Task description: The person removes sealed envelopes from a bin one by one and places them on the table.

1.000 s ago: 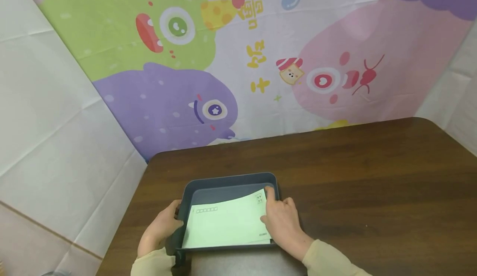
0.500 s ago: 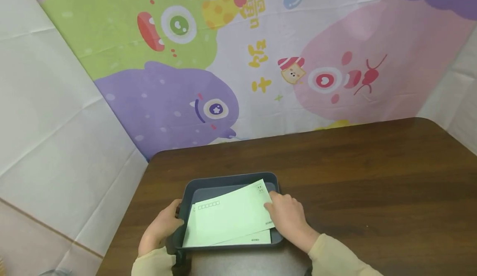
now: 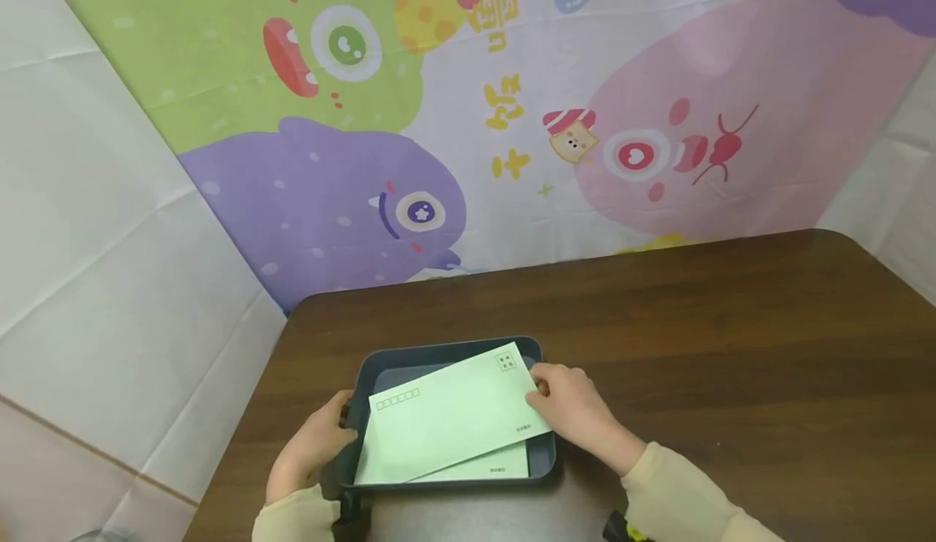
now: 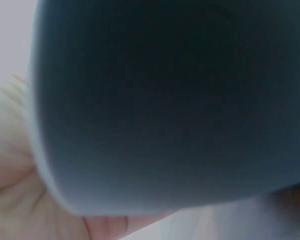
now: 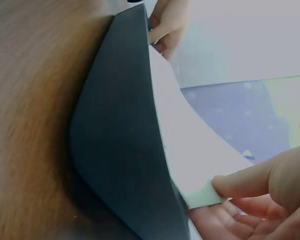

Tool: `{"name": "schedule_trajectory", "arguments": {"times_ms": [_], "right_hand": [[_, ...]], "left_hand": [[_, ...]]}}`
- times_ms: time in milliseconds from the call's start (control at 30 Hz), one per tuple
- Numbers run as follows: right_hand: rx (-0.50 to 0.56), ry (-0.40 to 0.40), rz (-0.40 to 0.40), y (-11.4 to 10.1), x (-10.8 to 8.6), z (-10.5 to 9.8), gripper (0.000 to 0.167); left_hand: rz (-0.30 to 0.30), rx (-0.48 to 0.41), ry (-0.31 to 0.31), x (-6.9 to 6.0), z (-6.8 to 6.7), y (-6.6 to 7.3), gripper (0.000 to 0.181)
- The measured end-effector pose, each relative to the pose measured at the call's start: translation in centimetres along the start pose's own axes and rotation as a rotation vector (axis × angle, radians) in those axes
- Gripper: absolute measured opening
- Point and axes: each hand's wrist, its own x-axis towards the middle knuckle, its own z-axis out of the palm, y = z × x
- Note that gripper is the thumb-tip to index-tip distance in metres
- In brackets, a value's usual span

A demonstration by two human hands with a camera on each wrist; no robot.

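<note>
A dark grey rectangular tray [image 3: 400, 357] holds pale green envelopes. The upper envelope [image 3: 453, 420] lies askew, its right end raised over the tray's right rim. My right hand [image 3: 578, 405] pinches that right edge between thumb and fingers, which the right wrist view shows closely, with the envelope [image 5: 190, 145] bending upward. Beneath it a second envelope [image 3: 493, 465] shows along the tray's front. My left hand [image 3: 310, 444] grips the tray's left wall, thumb at the rim. In the left wrist view the tray's outer side [image 4: 165, 125] covers most of that hand.
The tray is near the front edge of a dark brown wooden table [image 3: 695, 347]. A cartoon-printed cloth [image 3: 512, 225] hangs behind the table, and white cloth [image 3: 132, 225] stands at the left. A grey surface [image 3: 468, 513] lies in front of the tray.
My right hand has drawn the upper envelope right and upward, turning it askew and uncovering more of the one below. My left hand stays on the tray.
</note>
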Motion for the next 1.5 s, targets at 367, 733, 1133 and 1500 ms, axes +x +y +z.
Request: {"name": "schedule_trajectory", "arguments": {"times_ms": [367, 733, 1133, 1500], "right_hand": [[0.124, 0.073, -0.001, 1.4, 1.8, -1.0, 0.006], [0.297, 0.040, 0.094, 2.8, 4.4, -1.8, 0.016], [0.396, 0.047, 0.129, 3.3, 6.1, -1.5, 0.020], [0.479, 0.007, 0.266, 4.0, 7.7, -1.7, 0.028]], "left_hand": [[-0.015, 0.009, 0.002, 0.0, 0.2, 0.0, 0.057], [-0.006, 0.016, 0.002, 0.0, 0.3, 0.0, 0.054], [-0.015, -0.006, 0.007, 0.2, 0.5, -0.1, 0.058], [-0.033, -0.049, -0.006, -0.1, 0.6, 0.2, 0.061]]}}
